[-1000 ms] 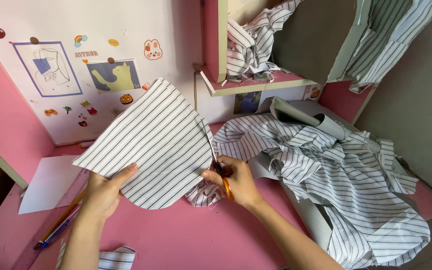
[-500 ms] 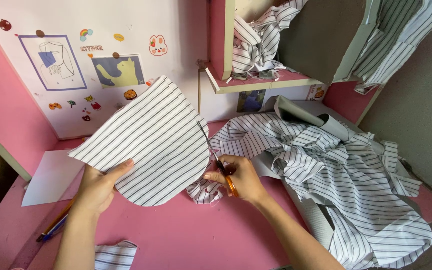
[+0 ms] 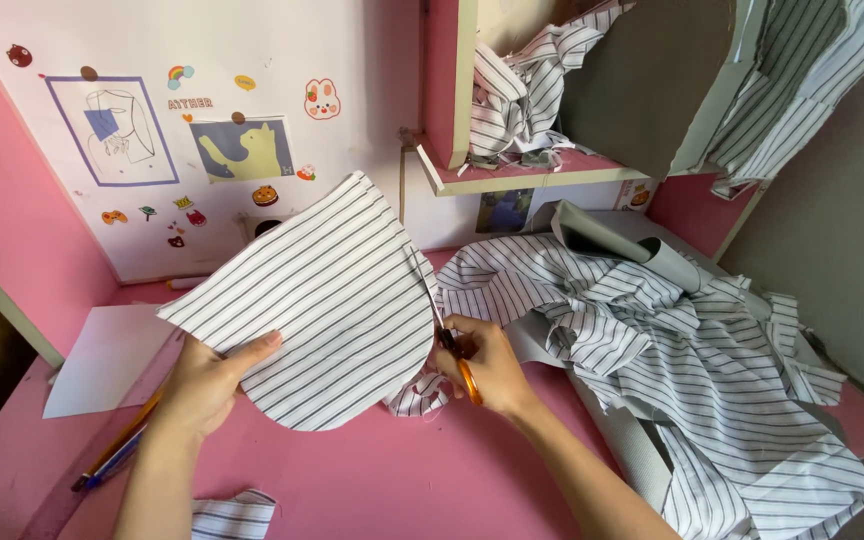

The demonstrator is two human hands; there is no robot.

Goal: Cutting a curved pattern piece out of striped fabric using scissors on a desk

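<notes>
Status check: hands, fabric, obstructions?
Left hand grips striped fabric piece. Right hand works orange-handled scissors along its edge. Striped cloth heap alongside.

Your L hand [image 3: 204, 385] is raised, thumb up top, fingers pinched; R hand [image 3: 480, 362] is closed, forearm angled in from lower right.

Scene evenly and brightly lit; soft daylight appears to be received from about 10 o'clock. The white wall [image 3: 282, 60] is rendered bright, without glare. Soft shadows are cast beneath the fabric [image 3: 322, 300] and both forearms. Dimmer tones are seen at 3 o'clock. Focus sharp throughout; slight wide-angle bending noted at the edges.
</notes>
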